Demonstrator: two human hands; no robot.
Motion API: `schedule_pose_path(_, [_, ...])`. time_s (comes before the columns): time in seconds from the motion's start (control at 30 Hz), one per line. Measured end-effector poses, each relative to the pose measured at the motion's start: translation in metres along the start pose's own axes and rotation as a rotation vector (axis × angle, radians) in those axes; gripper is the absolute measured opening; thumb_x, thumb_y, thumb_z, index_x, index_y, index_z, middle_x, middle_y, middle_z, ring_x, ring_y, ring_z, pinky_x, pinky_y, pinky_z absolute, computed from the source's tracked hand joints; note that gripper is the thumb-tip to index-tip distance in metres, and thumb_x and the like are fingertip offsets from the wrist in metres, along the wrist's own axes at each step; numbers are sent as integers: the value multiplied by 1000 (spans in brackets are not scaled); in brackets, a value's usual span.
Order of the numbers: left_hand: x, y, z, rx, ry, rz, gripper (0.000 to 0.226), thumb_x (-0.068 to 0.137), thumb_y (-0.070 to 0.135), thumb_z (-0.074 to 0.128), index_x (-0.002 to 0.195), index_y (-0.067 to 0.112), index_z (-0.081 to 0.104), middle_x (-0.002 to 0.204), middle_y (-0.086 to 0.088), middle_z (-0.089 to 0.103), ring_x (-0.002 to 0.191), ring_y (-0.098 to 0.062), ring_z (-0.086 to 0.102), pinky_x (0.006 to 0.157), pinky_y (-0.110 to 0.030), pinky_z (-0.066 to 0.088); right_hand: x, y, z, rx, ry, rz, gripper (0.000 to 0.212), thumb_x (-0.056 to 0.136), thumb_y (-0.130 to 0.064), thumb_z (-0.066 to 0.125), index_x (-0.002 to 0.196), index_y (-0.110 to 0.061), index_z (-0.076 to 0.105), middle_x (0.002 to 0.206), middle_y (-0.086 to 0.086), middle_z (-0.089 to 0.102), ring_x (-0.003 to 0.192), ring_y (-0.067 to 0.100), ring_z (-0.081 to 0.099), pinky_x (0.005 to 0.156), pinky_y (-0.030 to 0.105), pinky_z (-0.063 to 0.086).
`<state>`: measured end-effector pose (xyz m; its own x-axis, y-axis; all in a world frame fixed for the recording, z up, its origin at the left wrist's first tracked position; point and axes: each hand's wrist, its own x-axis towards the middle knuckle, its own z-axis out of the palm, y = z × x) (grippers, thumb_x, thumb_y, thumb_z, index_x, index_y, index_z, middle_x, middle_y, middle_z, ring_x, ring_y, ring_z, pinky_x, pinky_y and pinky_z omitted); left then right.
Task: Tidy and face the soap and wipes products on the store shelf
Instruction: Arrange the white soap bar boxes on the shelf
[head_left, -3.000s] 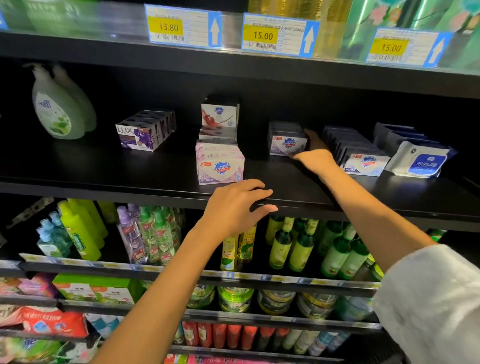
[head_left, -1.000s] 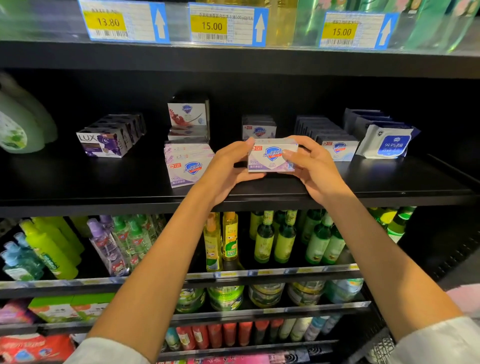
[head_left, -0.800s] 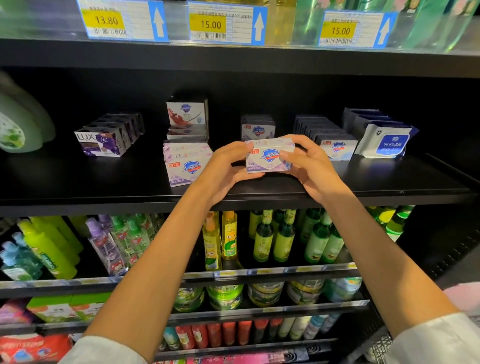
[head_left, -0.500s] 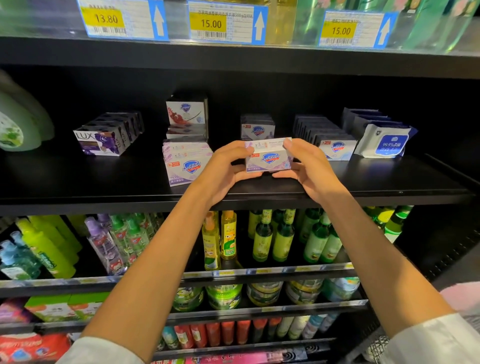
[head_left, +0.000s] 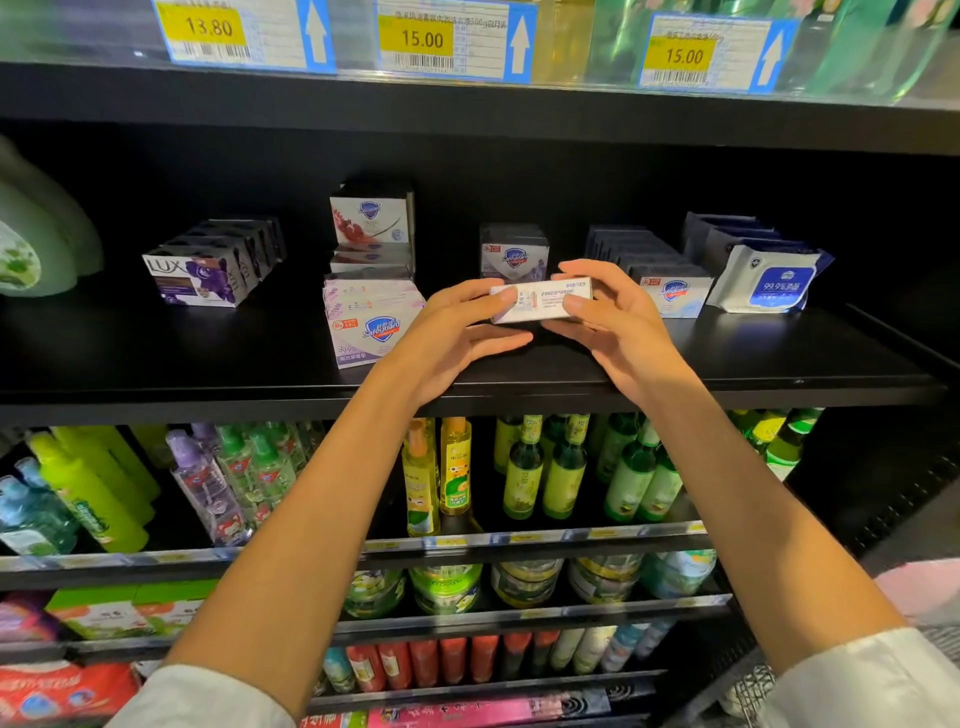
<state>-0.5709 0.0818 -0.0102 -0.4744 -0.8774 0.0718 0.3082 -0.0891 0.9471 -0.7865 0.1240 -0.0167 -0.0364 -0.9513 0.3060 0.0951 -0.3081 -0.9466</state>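
Soap box (head_left: 540, 302) held between both hands just above the front part of the black shelf (head_left: 779, 358), tilted so a printed side panel faces the camera. Left hand (head_left: 457, 338) pinches the box's left end, thumb on the near face, fingers curled below. Right hand (head_left: 618, 327) grips the right end, thumb across the front, fingers wrapped over the top and behind. Just behind the held box, another Safeguard box (head_left: 514, 254) stands upright and faces forward. Left of the hands, stack of pink-white Safeguard boxes (head_left: 371, 325) near the shelf front, with a taller stack of boxes (head_left: 371, 228) behind it; cannot tell if the two stacks touch. Further left, row of purple Lux boxes (head_left: 208, 270) angled toward the back, and pale green pump bottles (head_left: 31, 244) at the far left edge, blurred. Right of the hands, row of Safeguard boxes (head_left: 670, 291) running back into the shelf, then wipes packs (head_left: 769, 278) just beside that row. Yellow price tags (head_left: 421, 39) on the shelf edge above. Lower shelf holds green and yellow bottles (head_left: 561, 467). White sleeves (head_left: 872, 680) at the bottom corners.
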Motion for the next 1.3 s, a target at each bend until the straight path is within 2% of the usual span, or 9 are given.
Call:
schedule_pose_path(0.1, [1, -1, -1, -14, 32, -7, 44, 97, 8, 70, 139, 3, 59, 128, -20, 70, 120, -33, 70, 102, -49, 58, 2, 0, 0, -9, -14, 35, 48, 98, -3, 68, 143, -16, 58, 140, 17, 62, 131, 29, 62, 106, 50, 54])
schedule_pose_path(0.2, [2, -2, -3, 25, 39, 2, 46, 95, 1, 70, 139, 5, 58, 132, -18, 68, 121, -32, 69, 101, -45, 58, 4, -1, 2, -55, -11, 73, 43, 100, -19, 68, 141, -24, 59, 140, 8, 65, 132, 26, 61, 109, 52, 52])
schedule_pose_path(0.3, [2, -3, -4, 42, 27, 22, 49, 93, -3, 70, 139, 6, 57, 133, -18, 68, 122, -32, 68, 101, -44, 58, 4, -2, 7, 13, 25, 88, 32, 107, -27, 58, 137, -17, 60, 130, 6, 71, 127, 27, 66, 106, 53, 54])
schedule_pose_path(0.43, [3, -6, -7, 88, 6, 59, 55, 90, -9, 70, 141, 8, 55, 133, -17, 69, 124, -30, 67, 105, -46, 56, 3, -3, 7, 60, 24, 107, 37, 109, -22, 53, 142, -6, 54, 131, 13, 71, 120, 33, 70, 95, 54, 60])
schedule_pose_path(0.6, [1, -4, -5, 111, -14, 66, 59, 91, -10, 69, 143, 11, 53, 134, -16, 67, 124, -28, 67, 104, -46, 57, 3, -4, -1, 21, 22, 113, 39, 105, -8, 57, 143, -11, 57, 132, 9, 71, 118, 34, 71, 87, 50, 63])
schedule_pose_path(0.83, [1, -5, -2, 4, 3, 21, 52, 96, 4, 71, 144, 13, 52, 128, -15, 72, 117, -32, 72, 99, -50, 59, -1, -2, -2, 10, 7, 47, 48, 100, 3, 59, 145, -13, 53, 138, 12, 66, 121, 33, 69, 90, 55, 61])
schedule_pose_path(1.0, [1, -5, -3, 51, 17, 20, 42, 98, 3, 68, 138, 7, 58, 129, -17, 71, 117, -32, 71, 99, -52, 59, 0, -1, 1, -38, -18, 45, 50, 99, 4, 61, 145, -15, 54, 137, 14, 65, 122, 33, 68, 93, 54, 60])
schedule_pose_path(1.17, [2, -4, -5, 41, 21, 32, 45, 95, -4, 68, 137, 7, 57, 129, -18, 71, 117, -33, 71, 99, -53, 59, 2, -4, 5, -25, 33, 86, 36, 106, -17, 57, 142, -11, 56, 132, 10, 70, 120, 31, 70, 95, 55, 60])
schedule_pose_path(1.3, [1, -3, -5, 53, -6, 57, 50, 92, -11, 66, 137, 8, 57, 127, -16, 72, 120, -32, 70, 100, -52, 58, 2, -7, 11, -29, 44, 129, 46, 109, -39, 51, 141, -8, 58, 132, 12, 71, 119, 30, 71, 97, 54, 59])
